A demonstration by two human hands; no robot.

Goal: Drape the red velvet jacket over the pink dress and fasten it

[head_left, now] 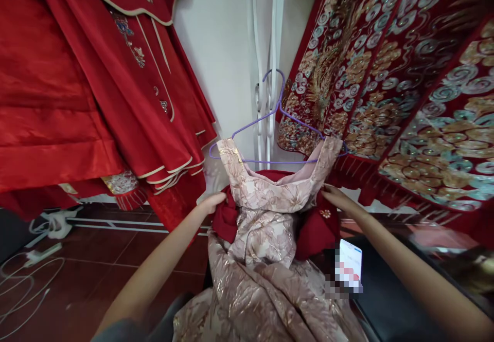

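Observation:
In front of me a pink and gold floral dress [270,193] hangs by its straps from a purple wire hanger [254,121], its skirt spread toward me. A dark red garment [316,231] with a small gold ornament shows behind the bodice and on both sides of it. My left hand [214,202] is closed on the red cloth at the left of the bodice. On the other side my right hand [336,198] grips the red garment's upper right edge; its fingertips are partly hidden behind the cloth.
Red robes [154,100] hang at the left, and embroidered red garments [370,85] at the right. A lit phone [349,262] lies on a black surface [393,280] by my right arm. White cables [31,285] trail over the tiled floor [111,275].

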